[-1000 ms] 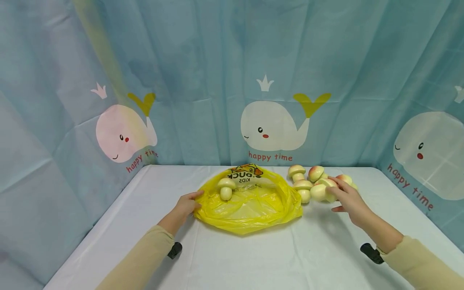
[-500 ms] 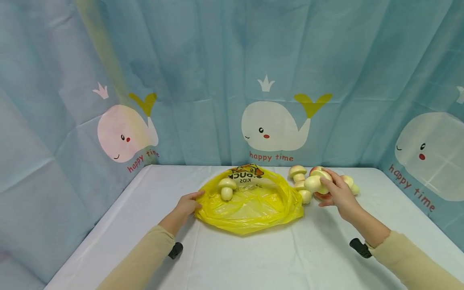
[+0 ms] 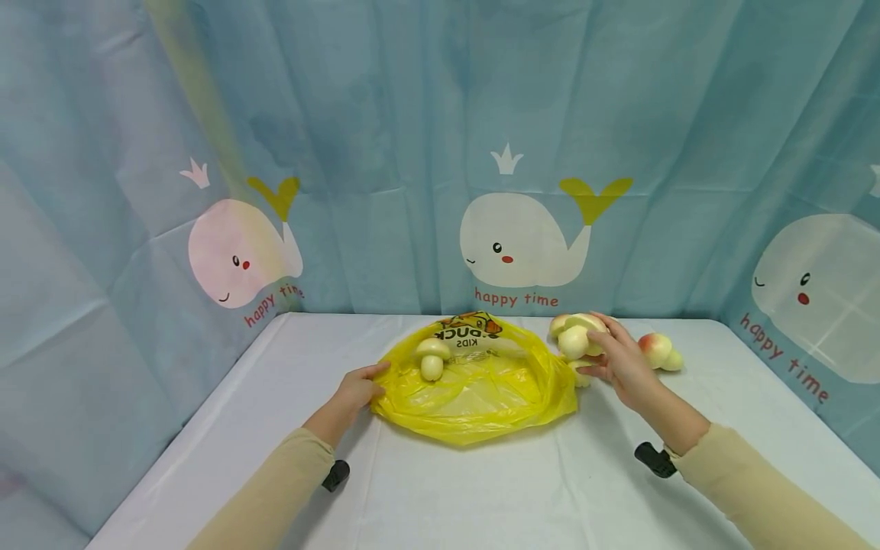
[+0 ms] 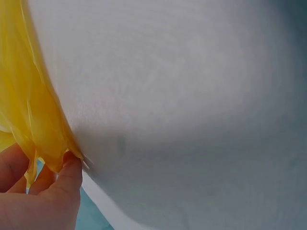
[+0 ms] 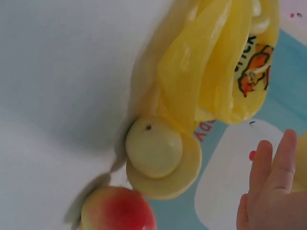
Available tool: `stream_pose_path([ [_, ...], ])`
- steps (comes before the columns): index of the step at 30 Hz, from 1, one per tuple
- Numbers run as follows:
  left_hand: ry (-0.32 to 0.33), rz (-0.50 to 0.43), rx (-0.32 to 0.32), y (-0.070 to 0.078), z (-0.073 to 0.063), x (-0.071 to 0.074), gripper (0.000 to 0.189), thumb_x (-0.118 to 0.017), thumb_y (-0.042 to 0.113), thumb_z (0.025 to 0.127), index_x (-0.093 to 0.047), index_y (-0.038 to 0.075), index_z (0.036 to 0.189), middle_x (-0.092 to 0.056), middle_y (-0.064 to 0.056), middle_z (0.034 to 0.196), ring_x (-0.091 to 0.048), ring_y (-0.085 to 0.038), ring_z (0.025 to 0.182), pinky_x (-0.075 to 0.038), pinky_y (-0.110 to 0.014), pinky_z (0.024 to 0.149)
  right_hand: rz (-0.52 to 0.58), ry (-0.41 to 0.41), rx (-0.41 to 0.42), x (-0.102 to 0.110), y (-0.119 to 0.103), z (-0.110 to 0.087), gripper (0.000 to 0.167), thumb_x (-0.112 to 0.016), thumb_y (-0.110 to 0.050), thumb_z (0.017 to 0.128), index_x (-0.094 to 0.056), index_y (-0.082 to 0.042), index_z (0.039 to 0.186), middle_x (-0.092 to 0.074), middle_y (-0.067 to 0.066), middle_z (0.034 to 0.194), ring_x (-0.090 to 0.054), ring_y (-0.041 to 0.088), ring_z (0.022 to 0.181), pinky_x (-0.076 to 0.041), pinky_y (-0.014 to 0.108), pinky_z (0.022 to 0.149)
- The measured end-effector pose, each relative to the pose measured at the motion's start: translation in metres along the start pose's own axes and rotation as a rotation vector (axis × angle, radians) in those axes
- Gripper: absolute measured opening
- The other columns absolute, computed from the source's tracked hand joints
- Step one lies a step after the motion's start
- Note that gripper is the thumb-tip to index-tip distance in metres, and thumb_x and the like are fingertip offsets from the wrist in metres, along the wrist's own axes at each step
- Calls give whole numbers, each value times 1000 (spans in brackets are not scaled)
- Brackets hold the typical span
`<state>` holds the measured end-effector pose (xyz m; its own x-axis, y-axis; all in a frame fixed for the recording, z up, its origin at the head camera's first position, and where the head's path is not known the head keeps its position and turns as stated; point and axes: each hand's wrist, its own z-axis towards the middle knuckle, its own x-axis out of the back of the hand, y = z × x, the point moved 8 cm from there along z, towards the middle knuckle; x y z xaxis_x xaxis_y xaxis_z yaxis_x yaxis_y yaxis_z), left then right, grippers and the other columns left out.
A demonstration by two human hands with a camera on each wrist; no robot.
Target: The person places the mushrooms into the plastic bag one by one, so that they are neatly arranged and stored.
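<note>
A yellow plastic bag (image 3: 474,405) with a duck print lies on the table, its mouth spread wide. My left hand (image 3: 354,393) pinches the bag's left edge, and in the left wrist view the thumb and fingers (image 4: 72,170) grip the bunched film. One pale toy mushroom (image 3: 431,359) is inside the bag. Just beyond the bag's right rim, my right hand (image 3: 626,370) holds another toy mushroom (image 3: 574,342) by its cap, above the table. That held mushroom overlaps others in the head view; at the right wrist camera's edge, only part of it shows.
Beside the bag's right side stands a pale toy mushroom (image 5: 156,148), with a red-blushed one (image 5: 117,211) close by. Farther right lies a red-tinted toy mushroom (image 3: 656,351). A blue curtain (image 3: 385,153) with whale prints hangs behind the white table (image 3: 481,496).
My right hand has picked a mushroom out of the pile at the right and carried it left to the bag's side. The left hand and the bag stay in place.
</note>
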<state>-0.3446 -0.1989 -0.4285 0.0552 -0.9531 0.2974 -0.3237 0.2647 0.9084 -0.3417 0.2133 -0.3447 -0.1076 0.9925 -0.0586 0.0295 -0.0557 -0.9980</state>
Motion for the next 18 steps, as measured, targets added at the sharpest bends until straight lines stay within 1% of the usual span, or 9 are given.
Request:
stream_pose_path([
  [2, 2, -2, 1, 0, 0, 1, 57, -48, -13, 89, -49, 4, 143, -30, -22, 153, -35, -36, 134, -35, -45, 109, 27, -7, -4, -4, 0, 2, 66, -44, -24, 103, -9, -11, 157, -24, 14, 148, -61, 12, 87, -56, 29, 77],
  [5, 6, -1, 7, -1, 0, 1, 56, -48, -12, 89, -49, 5, 142, -31, -22, 153, -36, -36, 134, -35, -45, 109, 67, -26, -7, -9, 1, 4, 66, -45, -18, 102, -10, -13, 157, -18, 12, 153, -56, 12, 96, -54, 32, 81],
  [7, 7, 3, 9, -2, -1, 1, 56, -48, -12, 89, -49, 5, 142, -30, -22, 153, -36, -36, 134, -35, -45, 109, 88, -39, -10, -12, 2, 6, 66, -46, -15, 101, -11, -14, 157, -17, 9, 153, -53, 13, 101, -53, 33, 83],
  [9, 7, 8, 6, -1, -2, 1, 56, -48, -12, 89, -49, 5, 142, -30, -23, 153, -35, -37, 134, -34, -45, 109, 108, -46, -12, -14, 4, 8, 67, -46, -13, 100, -11, -14, 157, -20, 7, 150, -51, 14, 102, -52, 32, 83],
  [13, 7, 9, 0, 1, -4, 0, 55, -48, -11, 89, -49, 5, 142, -30, -22, 153, -33, -37, 136, -34, -46, 109, 121, -62, 3, -18, 5, 12, 70, -47, -8, 99, -5, -7, 156, -23, 6, 144, -51, 11, 100, -50, 26, 83],
  [15, 7, 4, -1, 1, -3, 0, 54, -48, -11, 90, -50, 4, 142, -30, -22, 153, -33, -37, 137, -34, -46, 109, 116, -78, 12, -22, 4, 13, 72, -47, -6, 98, -4, -3, 155, -24, 9, 143, -52, 8, 99, -48, 22, 83],
  [18, 5, -1, -1, 0, -2, 0, 54, -49, -11, 90, -50, 4, 142, -29, -22, 153, -32, -37, 137, -34, -46, 109, 95, -110, 21, -28, 4, 14, 70, -48, -5, 98, -5, 2, 154, -29, 11, 141, -54, 5, 97, -47, 20, 83],
])
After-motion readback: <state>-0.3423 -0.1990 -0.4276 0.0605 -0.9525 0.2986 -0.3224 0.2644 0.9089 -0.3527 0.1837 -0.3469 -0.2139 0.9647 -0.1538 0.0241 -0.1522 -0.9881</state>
